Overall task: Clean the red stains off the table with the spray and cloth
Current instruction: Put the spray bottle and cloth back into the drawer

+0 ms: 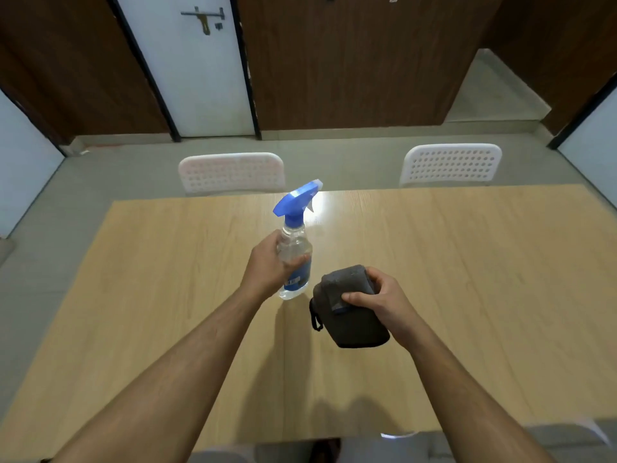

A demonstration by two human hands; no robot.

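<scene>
Spray bottle (295, 248) in left hand (267, 265), cloth (347, 305) under right hand (380, 299).

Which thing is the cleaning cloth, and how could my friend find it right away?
Start at the long wooden table with two white chairs behind it. Near its middle, the right hand grips the cloth, beside the spray bottle held in the left hand. The cloth is the soft, dark grey folded bundle; the bottle is clear with a blue top.
</scene>
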